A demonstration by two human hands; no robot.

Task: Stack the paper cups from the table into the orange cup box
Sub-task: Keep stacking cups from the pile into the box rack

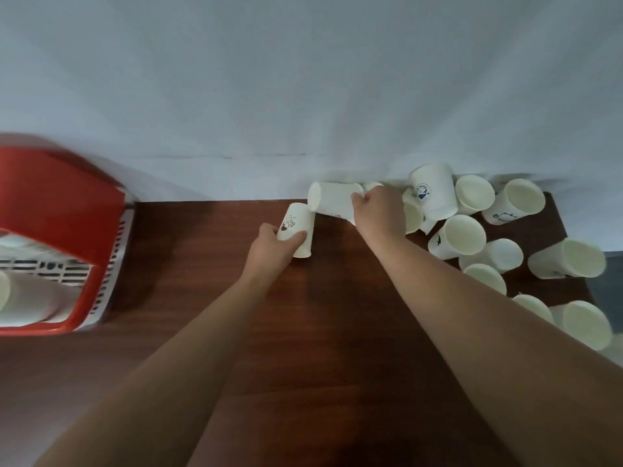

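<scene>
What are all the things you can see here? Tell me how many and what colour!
box: one, orange-red with grey slotted sides, left edge of the table, white cups already inside.
loose cups: about a dozen, white, some with blue print, heaped at the table's far right.
held cups: two, white; one with dark print in the left hand, a plain one lying sideways in the right hand.
table: one, dark brown wood.
cloth: one, pale grey-white, behind the table.
left hand: grip closed on the printed cup.
right hand: grip closed on the plain cup.
</scene>
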